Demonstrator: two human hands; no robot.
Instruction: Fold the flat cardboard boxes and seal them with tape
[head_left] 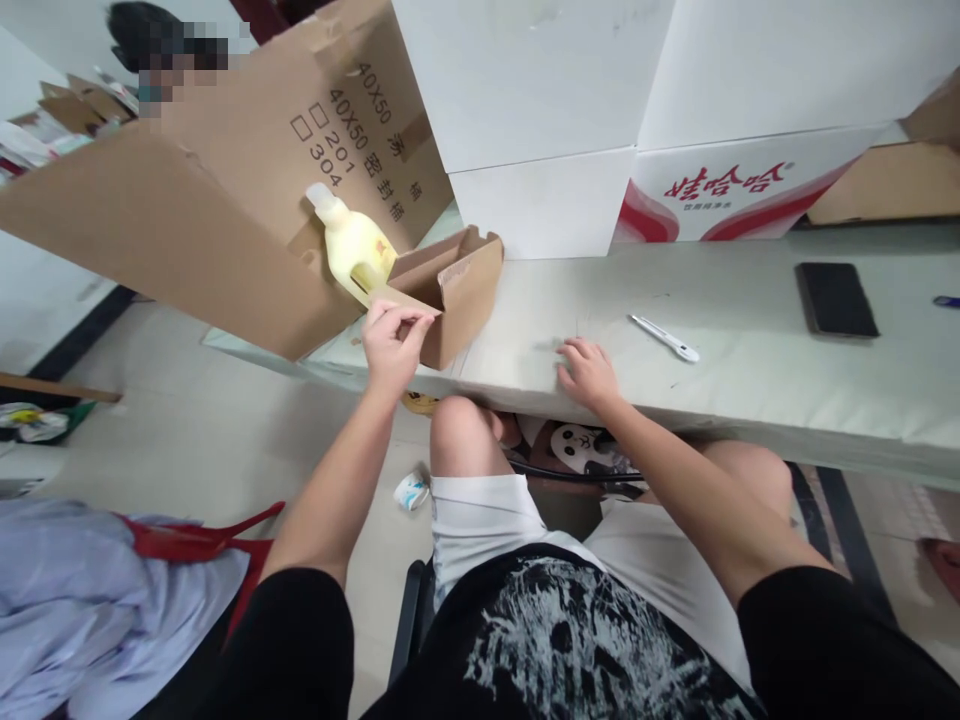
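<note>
My left hand [394, 345] pinches the edge of a flap on a small brown cardboard box [472, 305]. The box stands near the table's front edge with its top side open. Close behind that hand is a pale yellow bottle [356, 245] with a translucent cap, tilted and partly hidden by the flap. My right hand [589, 370] lies on the table's edge, holding nothing, its fingers apart. To the right of it rests a white utility knife [667, 338]. Whatever is inside the small box cannot be seen.
A large carton [247, 190] with black print rises at the left. White boxes [540, 205] and a red-and-white carton [739, 190] line the back of the pale-covered table [757, 350]. A dark phone-like object [836, 300] lies at the right. Another person [157, 50] is beyond the large carton.
</note>
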